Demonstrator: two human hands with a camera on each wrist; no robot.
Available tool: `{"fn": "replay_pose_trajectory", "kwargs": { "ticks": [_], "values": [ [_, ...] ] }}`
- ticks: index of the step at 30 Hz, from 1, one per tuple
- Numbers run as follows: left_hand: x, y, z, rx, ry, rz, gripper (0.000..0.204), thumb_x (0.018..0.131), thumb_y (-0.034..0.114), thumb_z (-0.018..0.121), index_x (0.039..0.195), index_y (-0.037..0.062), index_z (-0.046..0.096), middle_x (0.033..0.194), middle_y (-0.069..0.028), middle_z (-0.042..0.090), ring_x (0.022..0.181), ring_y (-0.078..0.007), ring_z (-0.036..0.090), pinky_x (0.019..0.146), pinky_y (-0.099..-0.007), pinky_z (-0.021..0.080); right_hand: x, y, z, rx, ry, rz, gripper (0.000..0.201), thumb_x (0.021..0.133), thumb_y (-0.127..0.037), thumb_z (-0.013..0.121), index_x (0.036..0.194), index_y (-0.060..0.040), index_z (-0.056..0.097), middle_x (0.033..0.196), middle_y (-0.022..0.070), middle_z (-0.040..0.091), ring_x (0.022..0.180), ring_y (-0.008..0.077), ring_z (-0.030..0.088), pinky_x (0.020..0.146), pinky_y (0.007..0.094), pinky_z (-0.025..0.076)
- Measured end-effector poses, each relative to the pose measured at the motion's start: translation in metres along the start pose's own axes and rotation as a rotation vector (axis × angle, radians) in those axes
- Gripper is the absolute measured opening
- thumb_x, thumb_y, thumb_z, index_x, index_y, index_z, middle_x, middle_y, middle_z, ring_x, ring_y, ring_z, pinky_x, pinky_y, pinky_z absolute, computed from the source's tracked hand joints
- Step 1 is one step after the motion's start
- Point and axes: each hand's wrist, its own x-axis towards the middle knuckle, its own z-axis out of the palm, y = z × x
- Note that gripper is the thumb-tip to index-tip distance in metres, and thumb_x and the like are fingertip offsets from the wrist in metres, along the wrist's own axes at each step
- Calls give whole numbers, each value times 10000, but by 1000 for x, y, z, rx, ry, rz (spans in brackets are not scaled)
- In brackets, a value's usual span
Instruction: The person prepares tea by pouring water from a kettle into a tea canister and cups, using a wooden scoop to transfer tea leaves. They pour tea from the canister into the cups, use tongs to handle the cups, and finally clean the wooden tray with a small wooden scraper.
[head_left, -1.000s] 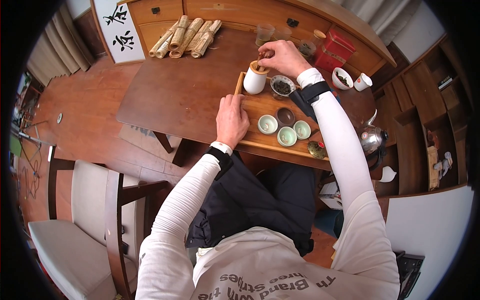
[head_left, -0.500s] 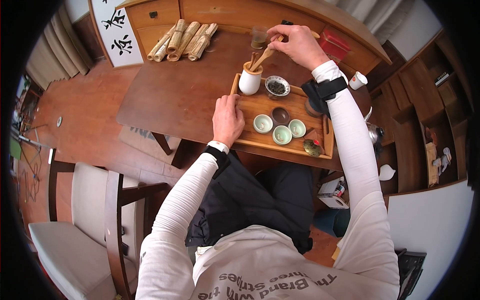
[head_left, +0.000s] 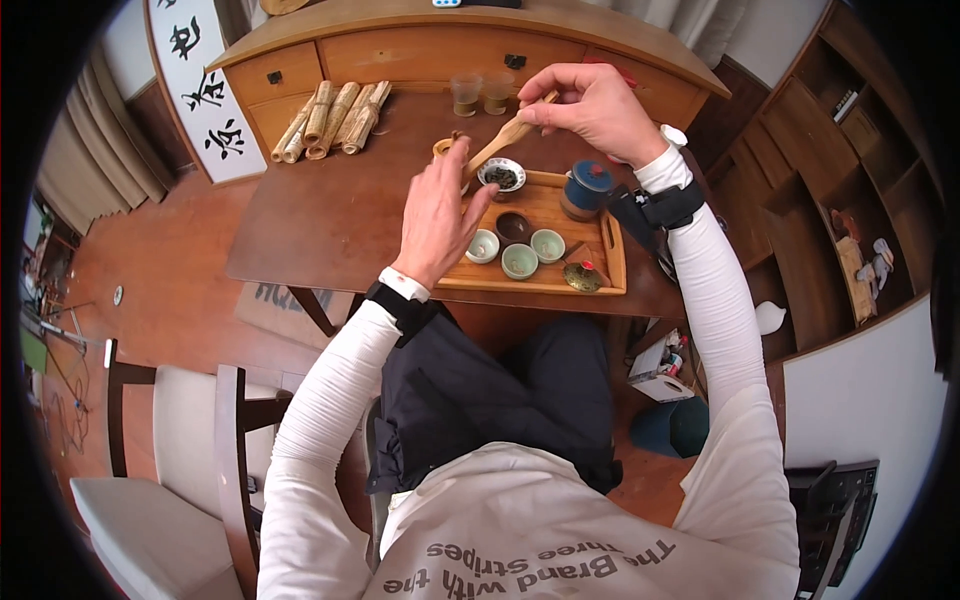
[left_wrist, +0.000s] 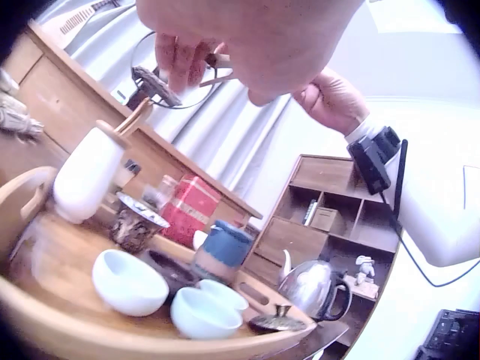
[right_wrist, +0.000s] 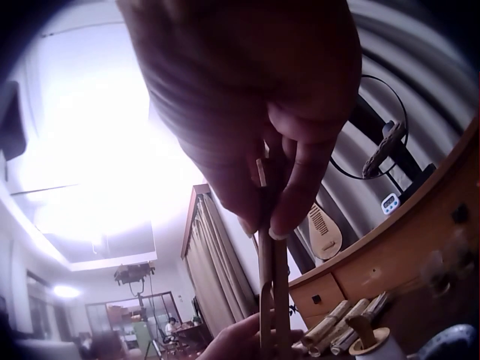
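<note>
Between thumb and fingers, my right hand [head_left: 592,108] pinches the upper end of light wooden tea tongs [head_left: 510,135], which slant down to the left. In the right wrist view the tongs [right_wrist: 274,300] show two long, flat prongs. My left hand [head_left: 437,215] is raised over the tray's left side, fingers extended beside the tongs' lower end, thumb apart. Behind it, largely hidden in the head view, stands a white jar [left_wrist: 88,176] with a wooden rim and other wooden tools. A patterned bowl of dark tea leaves [head_left: 502,178] sits near the jar.
A wooden tray [head_left: 618,255] carries pale green cups [head_left: 519,262], a dark cup [head_left: 514,228], a blue-topped pot [head_left: 588,190] and a small lid [head_left: 582,277]. Bamboo scrolls [head_left: 335,118] and glasses [head_left: 466,95] stand farther back. A kettle [left_wrist: 315,289] is to the right.
My right hand has drawn the tongs up out of the white jar. My left hand has left the tray's edge and risen toward the tongs. The head view has shifted.
</note>
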Motion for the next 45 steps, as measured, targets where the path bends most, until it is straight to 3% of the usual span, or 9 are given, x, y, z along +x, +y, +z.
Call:
{"fn": "replay_pose_trajectory", "kwargs": {
  "ticks": [4, 5, 6, 8, 12, 19, 25, 35, 45],
  "values": [
    [-4, 24, -3, -419, -137, -110, 324, 1038, 206, 597, 1289, 5, 562, 970, -149, 703, 848, -283, 649, 754, -383, 507, -23, -5, 2, 231, 45, 22, 259, 908, -157, 790, 1074, 30, 725, 872, 36, 717, 745, 99, 687, 686, 219, 551],
    [-6, 26, -6, -726, -336, -285, 288, 1093, 238, 505, 1248, 9, 583, 744, -10, 489, 651, -114, 418, 608, -277, 395, -30, -5, 2, 329, 80, 56, 272, 906, -164, 795, 1080, 32, 723, 879, 41, 721, 745, 101, 692, 694, 222, 562],
    [-7, 33, -11, -727, -349, -285, 288, 1093, 238, 505, 1248, 9, 583, 744, -10, 489, 651, -114, 418, 608, -277, 395, -36, -4, 2, 427, 115, 91, 286, 903, -171, 801, 1087, 33, 722, 886, 46, 726, 746, 103, 697, 702, 225, 573],
    [-14, 48, -19, -1365, -590, -551, 303, 1111, 263, 449, 1204, 9, 585, 725, 46, 366, 605, -77, 305, 567, -239, 300, -47, 4, 1, 393, 114, 111, 308, 952, -183, 752, 1176, 17, 683, 874, 23, 702, 764, 71, 676, 692, 213, 582],
    [-12, 56, -27, -1553, -772, -593, 329, 1112, 283, 431, 1205, -1, 566, 722, 33, 365, 591, -82, 294, 555, -250, 302, -66, 10, 2, 507, 160, 150, 298, 914, -154, 788, 1137, 26, 706, 891, 50, 730, 733, 84, 699, 691, 231, 613],
    [-2, 83, -19, -1507, -753, -603, 321, 1109, 276, 434, 1206, 2, 570, 770, -5, 491, 602, -101, 384, 606, -250, 395, -86, 17, 4, 684, 271, 141, 278, 917, -196, 790, 1086, 11, 715, 880, 39, 725, 718, 75, 677, 705, 240, 603],
    [13, 78, 9, -1495, -780, -567, 332, 1106, 264, 417, 1219, -10, 565, 1052, -188, 702, 912, -243, 703, 867, -350, 575, -100, 34, 0, 677, 256, 232, 255, 922, -194, 787, 1073, 1, 722, 927, 50, 724, 751, 76, 666, 715, 218, 563],
    [22, 66, 48, -1498, -848, -638, 351, 1128, 230, 341, 1238, -32, 547, 979, -162, 679, 852, -246, 690, 823, -360, 579, -119, 55, -6, 524, 185, 299, 252, 948, -201, 757, 1096, -1, 716, 878, 7, 698, 747, 68, 624, 670, 209, 510],
    [16, 51, 72, -1473, -755, -639, 170, 1071, 180, 560, 1117, 27, 621, 868, -30, 654, 703, -96, 571, 735, -277, 531, -126, 69, -13, 567, 171, 321, 232, 964, -137, 701, 1118, 35, 678, 975, 93, 731, 812, 130, 704, 743, 245, 572]
  ]
}}
